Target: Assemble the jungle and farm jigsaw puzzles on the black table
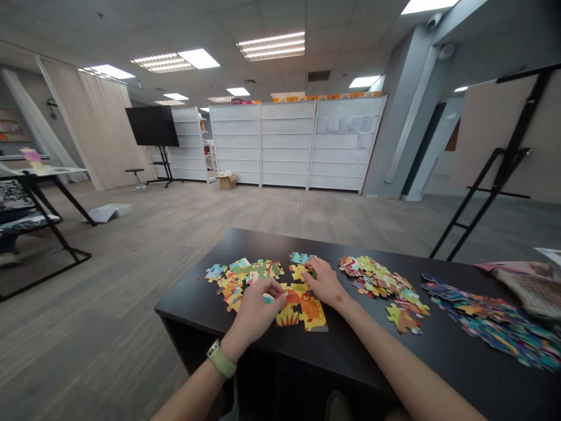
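A person wearing a green-banded watch (pixel 221 361) works at a black desk (pixel 193 304), left hand (pixel 254 313) nearly closed, thumb and fingertips pinching a small pale-teal puzzle piece (pixel 267 298). The right hand (pixel 325 283), fingers loosely bent, covers part of some yellow pieces (pixel 298 272); whether it grips one cannot be told. Between the wrists lies a partly joined lion puzzle (pixel 312 311), flanked by loose heaps (pixel 239 278). Packaging (pixel 526 286) is cut off at right. Beyond the grey carpet (pixel 175 234), papers (pixel 346 124) on white shelving (pixel 287 143) are too distant to read.
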The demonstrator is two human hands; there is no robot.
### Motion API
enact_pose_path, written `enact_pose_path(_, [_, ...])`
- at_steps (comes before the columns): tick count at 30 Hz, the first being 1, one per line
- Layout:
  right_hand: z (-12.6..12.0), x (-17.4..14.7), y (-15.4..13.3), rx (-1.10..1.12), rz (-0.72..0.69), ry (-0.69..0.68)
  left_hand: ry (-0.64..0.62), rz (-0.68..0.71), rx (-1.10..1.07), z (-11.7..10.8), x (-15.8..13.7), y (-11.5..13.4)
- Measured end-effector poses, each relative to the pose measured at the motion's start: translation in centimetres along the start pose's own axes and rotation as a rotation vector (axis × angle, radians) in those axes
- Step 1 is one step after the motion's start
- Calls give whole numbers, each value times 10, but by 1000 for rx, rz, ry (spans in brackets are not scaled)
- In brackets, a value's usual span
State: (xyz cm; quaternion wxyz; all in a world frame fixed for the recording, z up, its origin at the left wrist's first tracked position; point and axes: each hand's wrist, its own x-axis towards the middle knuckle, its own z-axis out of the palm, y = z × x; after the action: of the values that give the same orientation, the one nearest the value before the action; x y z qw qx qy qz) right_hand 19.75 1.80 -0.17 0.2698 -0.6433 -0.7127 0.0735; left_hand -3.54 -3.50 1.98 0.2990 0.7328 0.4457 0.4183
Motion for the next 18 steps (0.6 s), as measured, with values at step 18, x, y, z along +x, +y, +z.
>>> enact_pose_path(18, [1,-2,1,24,-10,10,-107,153,275,15,3,-5])
